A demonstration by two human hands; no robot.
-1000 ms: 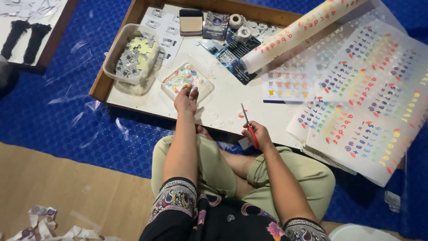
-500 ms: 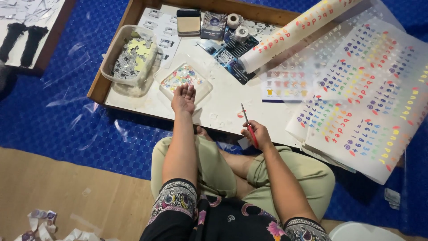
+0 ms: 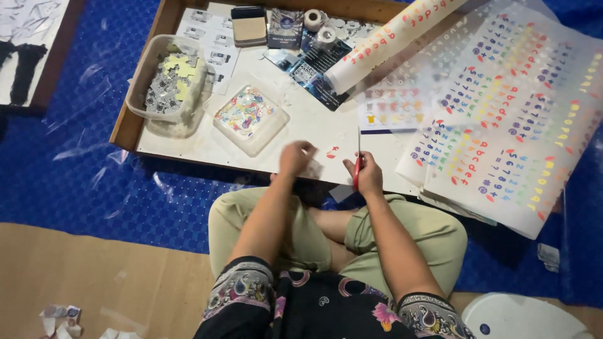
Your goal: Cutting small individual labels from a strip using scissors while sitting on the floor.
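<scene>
My right hand (image 3: 367,176) grips red-handled scissors (image 3: 358,160) with the blades pointing away from me, over the near edge of the white work surface (image 3: 314,122). My left hand (image 3: 296,157) hovers blurred beside it, fingers curled; whether it holds anything is unclear. A small red cut-out piece (image 3: 331,152) lies between the two hands. The shallow clear tray of colourful cut pieces (image 3: 250,116) sits just beyond my left hand.
A deeper clear tub (image 3: 166,85) with yellow and printed pieces stands at the left. A rolled sheet (image 3: 389,41) and large sheets of colourful letter and number stickers (image 3: 509,119) cover the right. Tape rolls (image 3: 317,25) and small packs lie at the back. Blue sheet covers the floor.
My left hand has pulled back from the tray of colourful pieces toward me and the scissors. The right hand has stayed on the scissors.
</scene>
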